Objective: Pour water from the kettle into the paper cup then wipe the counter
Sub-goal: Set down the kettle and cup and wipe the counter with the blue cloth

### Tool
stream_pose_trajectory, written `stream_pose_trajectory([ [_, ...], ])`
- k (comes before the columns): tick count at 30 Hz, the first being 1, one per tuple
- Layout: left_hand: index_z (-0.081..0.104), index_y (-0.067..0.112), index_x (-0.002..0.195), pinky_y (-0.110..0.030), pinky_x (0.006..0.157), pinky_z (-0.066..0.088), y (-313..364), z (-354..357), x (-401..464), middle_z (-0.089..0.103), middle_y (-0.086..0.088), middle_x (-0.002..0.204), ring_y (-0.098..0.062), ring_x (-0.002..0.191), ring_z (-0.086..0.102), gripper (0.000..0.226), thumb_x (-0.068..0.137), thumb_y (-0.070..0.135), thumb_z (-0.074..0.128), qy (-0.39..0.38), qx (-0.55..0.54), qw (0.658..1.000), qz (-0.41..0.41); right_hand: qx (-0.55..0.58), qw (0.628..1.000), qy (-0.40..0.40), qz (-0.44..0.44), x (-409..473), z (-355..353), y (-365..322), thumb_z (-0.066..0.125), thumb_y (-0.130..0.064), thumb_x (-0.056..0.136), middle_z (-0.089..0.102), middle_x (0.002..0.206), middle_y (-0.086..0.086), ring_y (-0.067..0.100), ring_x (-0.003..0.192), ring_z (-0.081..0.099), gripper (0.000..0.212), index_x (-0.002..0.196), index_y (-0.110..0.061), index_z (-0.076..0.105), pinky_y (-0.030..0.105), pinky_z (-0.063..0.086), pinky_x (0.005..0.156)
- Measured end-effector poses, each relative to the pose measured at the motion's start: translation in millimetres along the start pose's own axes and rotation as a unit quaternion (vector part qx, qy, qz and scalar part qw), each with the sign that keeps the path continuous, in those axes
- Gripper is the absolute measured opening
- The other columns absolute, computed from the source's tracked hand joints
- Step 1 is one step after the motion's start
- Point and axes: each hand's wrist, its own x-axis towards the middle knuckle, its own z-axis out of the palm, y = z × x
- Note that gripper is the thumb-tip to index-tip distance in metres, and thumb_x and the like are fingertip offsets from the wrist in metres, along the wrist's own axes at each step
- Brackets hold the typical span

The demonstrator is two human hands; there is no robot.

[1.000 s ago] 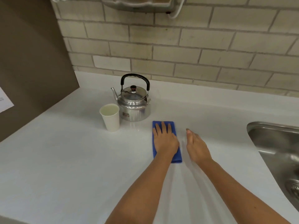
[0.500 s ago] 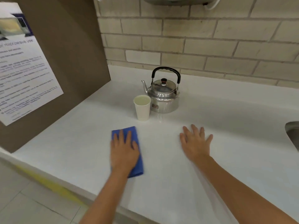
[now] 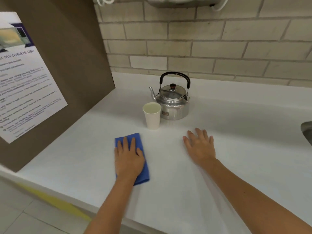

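A shiny metal kettle (image 3: 173, 102) with a black handle stands upright near the back of the white counter (image 3: 236, 132). Just in front of its spout side stands a white paper cup (image 3: 152, 119) with water in it. My left hand (image 3: 129, 159) presses flat on a folded blue cloth (image 3: 145, 175) lying on the counter, in front of and a little left of the cup. My right hand (image 3: 200, 146) rests flat on the bare counter with fingers spread, to the right of the cloth, holding nothing.
A brown side panel (image 3: 70, 65) with a microwave-use notice (image 3: 25, 81) closes off the counter's left end. A brick wall runs behind. The rim of a steel sink (image 3: 307, 130) shows at the far right. The counter's front edge lies close to my forearms.
My left hand has slid the blue cloth leftward along the counter, from below the kettle to left of the cup. My right hand has spread flat. Kettle and cup stay put.
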Motion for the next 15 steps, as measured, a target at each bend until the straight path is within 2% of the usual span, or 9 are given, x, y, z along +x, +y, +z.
stream_pose_trajectory([
  [4,0.021,0.015,0.146,-0.047,0.117,0.012,-75.8,-19.2,47.4,0.018,-0.016,0.156,-0.036,0.142,0.014,0.053,0.096,0.029,0.030,0.007,-0.013,0.999,-0.047,-0.013,1.000,0.010,0.020,9.5,-0.2,-4.3,0.028,-0.045,0.096,0.028,0.151,0.005,0.029,0.142,0.015,0.047,0.138,-0.027,0.037,0.050,0.013,0.116],
  [7,0.018,0.016,0.147,-0.047,0.118,0.009,-99.6,-21.9,106.2,0.013,-0.014,0.157,-0.035,0.143,0.011,0.053,0.097,0.031,0.026,-0.018,-0.006,0.999,-0.040,-0.016,0.999,0.025,0.036,15.3,-0.2,-9.3,0.029,-0.043,0.096,0.031,0.150,0.005,0.028,0.141,0.018,0.045,0.137,-0.027,0.039,0.050,0.016,0.115],
  [12,0.011,0.018,0.147,-0.047,0.118,0.005,-88.9,-17.3,204.8,0.008,-0.012,0.158,-0.036,0.144,0.006,0.052,0.097,0.030,0.020,-0.057,0.017,0.998,-0.013,-0.001,0.995,0.050,0.088,25.6,4.0,-15.9,0.030,-0.041,0.097,0.034,0.148,0.001,0.024,0.140,0.019,0.042,0.135,-0.028,0.041,0.046,0.015,0.115],
  [15,0.005,0.017,0.148,-0.046,0.119,0.002,-53.2,-2.8,235.2,0.002,-0.010,0.159,-0.035,0.145,0.003,0.053,0.098,0.029,0.016,-0.075,0.040,0.995,0.052,-0.020,0.991,0.068,0.113,34.5,6.2,-24.2,0.031,-0.040,0.096,0.037,0.145,0.001,0.025,0.137,0.024,0.040,0.132,-0.029,0.044,0.046,0.020,0.111],
])
